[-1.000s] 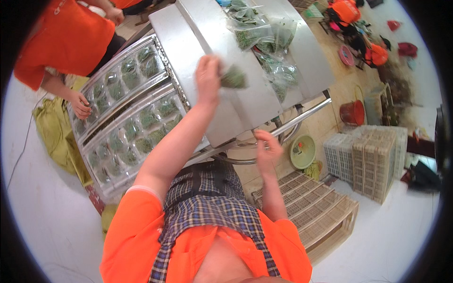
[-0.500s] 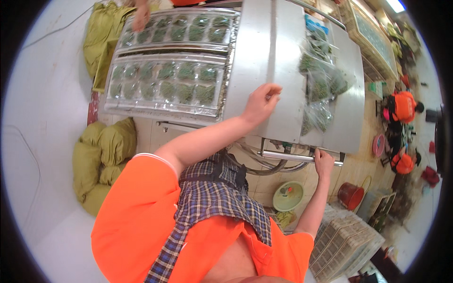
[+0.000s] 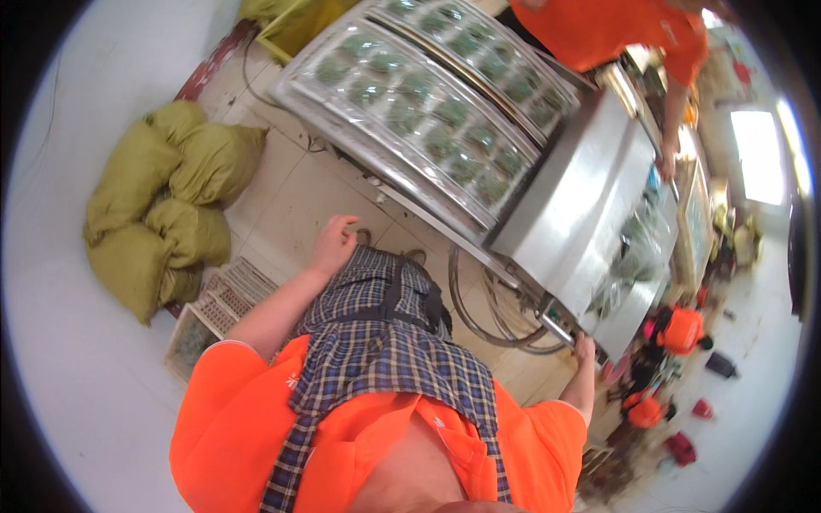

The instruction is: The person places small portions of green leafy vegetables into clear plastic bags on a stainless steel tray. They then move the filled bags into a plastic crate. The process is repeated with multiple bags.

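My right hand (image 3: 584, 346) is closed round the end of a metal bar handle (image 3: 558, 325) on the near side of a steel machine cover (image 3: 564, 214). The cover looks tilted. My left hand (image 3: 333, 244) hangs beside my checked apron, holding nothing, its fingers loosely bent and apart. Left of the cover, a machine bed holds rows of clear, film-covered packs of green plant bundles (image 3: 406, 115). On the cover's right side lie clear bags of green plants (image 3: 633, 248). Across the machine, a co-worker's hand (image 3: 667, 167) is at the bar on the far side.
Stuffed olive-green sacks (image 3: 137, 192) are piled on the floor at left, with a plastic crate (image 3: 227, 299) beside them. Hoses (image 3: 479, 299) loop under the machine. A yellow-green bin (image 3: 299, 30) stands at its far left corner. Other people in orange (image 3: 682, 331) are at far right.
My left hand has come back from over the steel surface to beside my apron. The cover has tilted up. The co-worker's hand went from the packs to the far bar. My view has turned.
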A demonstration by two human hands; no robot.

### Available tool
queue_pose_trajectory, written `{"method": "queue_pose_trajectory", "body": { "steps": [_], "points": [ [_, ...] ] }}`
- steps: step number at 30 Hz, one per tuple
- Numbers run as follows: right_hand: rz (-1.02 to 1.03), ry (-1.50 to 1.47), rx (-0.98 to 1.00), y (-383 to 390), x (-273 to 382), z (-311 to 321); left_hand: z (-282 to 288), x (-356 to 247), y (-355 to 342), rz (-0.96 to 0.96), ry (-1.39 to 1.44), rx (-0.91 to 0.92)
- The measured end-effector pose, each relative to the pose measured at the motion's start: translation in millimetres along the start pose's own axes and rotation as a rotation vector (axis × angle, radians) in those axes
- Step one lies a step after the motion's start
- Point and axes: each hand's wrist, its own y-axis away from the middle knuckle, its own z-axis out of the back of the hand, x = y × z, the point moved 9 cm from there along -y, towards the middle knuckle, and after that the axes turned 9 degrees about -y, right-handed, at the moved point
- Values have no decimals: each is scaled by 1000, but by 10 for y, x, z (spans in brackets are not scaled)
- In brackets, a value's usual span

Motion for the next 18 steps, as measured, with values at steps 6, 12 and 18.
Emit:
{"method": "queue_pose_trajectory", "body": {
  "steps": [6,12,18],
  "points": [
    [-252,-382,13,30,243,408,970,1251,331,251,51,-239],
    [-198,-332,-157,375,644,1264,1133,1330,4,164,69,-137],
    [-77,-47,-417,1001,1729,2077,1164,657,-698,165,404,-201]
  ]
}}
